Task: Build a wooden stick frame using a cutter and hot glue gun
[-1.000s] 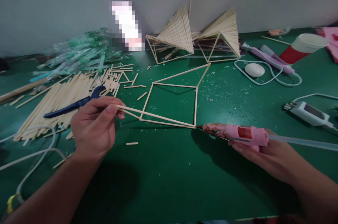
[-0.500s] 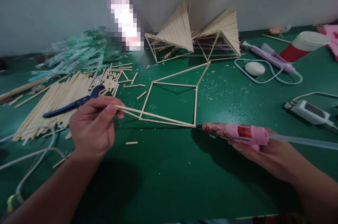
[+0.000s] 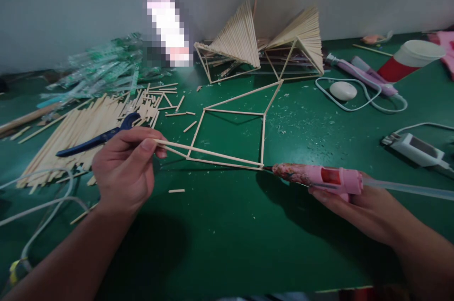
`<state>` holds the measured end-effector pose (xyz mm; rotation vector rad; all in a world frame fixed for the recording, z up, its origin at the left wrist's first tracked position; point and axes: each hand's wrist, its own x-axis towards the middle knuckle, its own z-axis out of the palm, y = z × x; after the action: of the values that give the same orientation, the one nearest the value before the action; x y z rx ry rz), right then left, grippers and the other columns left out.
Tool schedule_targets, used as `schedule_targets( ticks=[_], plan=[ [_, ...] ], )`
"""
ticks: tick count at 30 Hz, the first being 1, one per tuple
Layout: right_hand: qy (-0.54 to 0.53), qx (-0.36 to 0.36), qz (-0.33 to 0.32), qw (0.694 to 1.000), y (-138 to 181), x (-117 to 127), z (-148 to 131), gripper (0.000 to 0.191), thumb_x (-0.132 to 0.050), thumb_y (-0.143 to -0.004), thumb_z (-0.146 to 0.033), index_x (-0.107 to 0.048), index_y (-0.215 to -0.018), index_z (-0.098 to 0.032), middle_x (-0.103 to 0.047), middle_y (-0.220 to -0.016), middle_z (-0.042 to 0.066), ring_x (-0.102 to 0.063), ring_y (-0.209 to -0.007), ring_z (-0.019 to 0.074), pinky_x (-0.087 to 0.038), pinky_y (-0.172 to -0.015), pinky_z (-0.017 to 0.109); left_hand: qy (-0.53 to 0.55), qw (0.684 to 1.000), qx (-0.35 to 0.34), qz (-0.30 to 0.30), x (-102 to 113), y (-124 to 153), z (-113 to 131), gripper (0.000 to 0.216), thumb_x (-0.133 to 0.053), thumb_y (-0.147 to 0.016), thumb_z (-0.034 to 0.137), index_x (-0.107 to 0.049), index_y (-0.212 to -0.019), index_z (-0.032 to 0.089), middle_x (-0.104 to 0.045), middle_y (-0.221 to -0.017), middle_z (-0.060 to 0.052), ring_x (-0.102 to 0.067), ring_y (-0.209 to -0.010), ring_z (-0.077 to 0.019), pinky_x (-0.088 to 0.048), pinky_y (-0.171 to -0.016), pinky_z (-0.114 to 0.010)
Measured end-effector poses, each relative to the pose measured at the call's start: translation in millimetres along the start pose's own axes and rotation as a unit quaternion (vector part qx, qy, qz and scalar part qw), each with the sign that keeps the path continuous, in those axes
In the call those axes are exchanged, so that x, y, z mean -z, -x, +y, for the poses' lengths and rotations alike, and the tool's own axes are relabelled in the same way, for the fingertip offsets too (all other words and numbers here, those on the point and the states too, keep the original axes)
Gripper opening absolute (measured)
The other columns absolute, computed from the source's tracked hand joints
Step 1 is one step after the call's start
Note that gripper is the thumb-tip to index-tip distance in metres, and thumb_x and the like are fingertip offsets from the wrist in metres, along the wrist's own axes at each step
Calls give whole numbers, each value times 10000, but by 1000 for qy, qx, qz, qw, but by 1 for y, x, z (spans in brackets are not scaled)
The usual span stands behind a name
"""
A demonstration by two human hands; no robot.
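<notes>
Between thumb and fingers, my left hand [image 3: 127, 164] pinches the ends of thin wooden sticks [image 3: 209, 152] that meet at its fingertips. These belong to, or lie against, a stick frame [image 3: 263, 138] resting on the green tabletop. My right hand [image 3: 365, 211] is wrapped round a pink glue gun [image 3: 322, 179], a clear glue stick [image 3: 407, 188] poking out of its back. The gun's dark nozzle touches or nearly touches the frame's near right corner, where the upper stick's far end lies. The gun's handle and trigger are hidden by the hand.
Blue pliers [image 3: 99, 141] lie on a pile of sticks [image 3: 67, 140] at the left. Two finished-looking stick structures [image 3: 234, 38] stand at the back. A paper cup [image 3: 407, 62], a purple glue gun [image 3: 362, 74], a white oval object [image 3: 343, 90] and an adapter [image 3: 418, 150] sit at the right.
The glue gun's nozzle has shifted very slightly at the frame's corner, and the upper stick's far end now shows a little above the lower stick. The left hand's grip looks the same.
</notes>
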<state>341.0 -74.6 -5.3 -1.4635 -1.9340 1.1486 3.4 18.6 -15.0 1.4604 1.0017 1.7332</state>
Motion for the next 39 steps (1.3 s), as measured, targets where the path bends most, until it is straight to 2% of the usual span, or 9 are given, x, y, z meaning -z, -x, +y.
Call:
schedule_targets(
  ticks=[5,12,19,31,35,39],
  plan=[
    [13,-7,6,1000,0,-1,-3,359,-433,-911,-376,-648,-1196,-349,-638,-1252,-44,-604,-1141,223,-450,-1018,374,-2,1000,-7,-4,0,0,-1,62,-729,-690,170,-708,-722,121,-662,-672,-48,-556,-476,-116,-391,-436,-251],
    [72,22,-49,996,1,6,1,396,-427,-912,-354,-567,-1279,-405,-575,-1325,-75,-564,-1193,237,-440,-1032,401,-6,1000,-20,-11,0,0,-2,38,-709,-708,160,-719,-737,137,-664,-678,-42,-549,-482,-121,-381,-437,-259],
    [65,32,-35,997,0,4,5,398,-433,-914,-325,-558,-1283,-406,-580,-1322,-82,-571,-1187,209,-447,-1029,372,-2,1000,-20,-18,0,1,-1,39,-719,-709,161,-719,-740,137,-666,-683,-38,-550,-484,-115,-386,-444,-256],
    [58,38,-5,998,-1,2,4,379,-449,-895,-352,-600,-1236,-421,-622,-1258,-97,-621,-1111,219,-498,-975,330,0,1000,-17,-10,-1,0,-1,64,-731,-694,171,-709,-713,114,-661,-671,-55,-549,-475,-119,-386,-436,-257],
    [84,25,-29,996,1,4,8,406,-464,-889,-350,-573,-1276,-401,-616,-1272,-72,-614,-1121,247,-495,-983,375,0,1000,-10,-2,-2,1,0,86,-751,-681,190,-709,-706,119,-661,-671,-51,-548,-479,-116,-388,-432,-251],
    [99,20,-17,995,2,4,7,390,-477,-881,-350,-598,-1248,-404,-646,-1229,-59,-637,-1085,252,-514,-961,379,-3,1000,-3,-2,-1,1,0,103,-753,-687,196,-708,-715,108,-661,-682,-61,-553,-490,-112,-399,-447,-249]
  ],
)
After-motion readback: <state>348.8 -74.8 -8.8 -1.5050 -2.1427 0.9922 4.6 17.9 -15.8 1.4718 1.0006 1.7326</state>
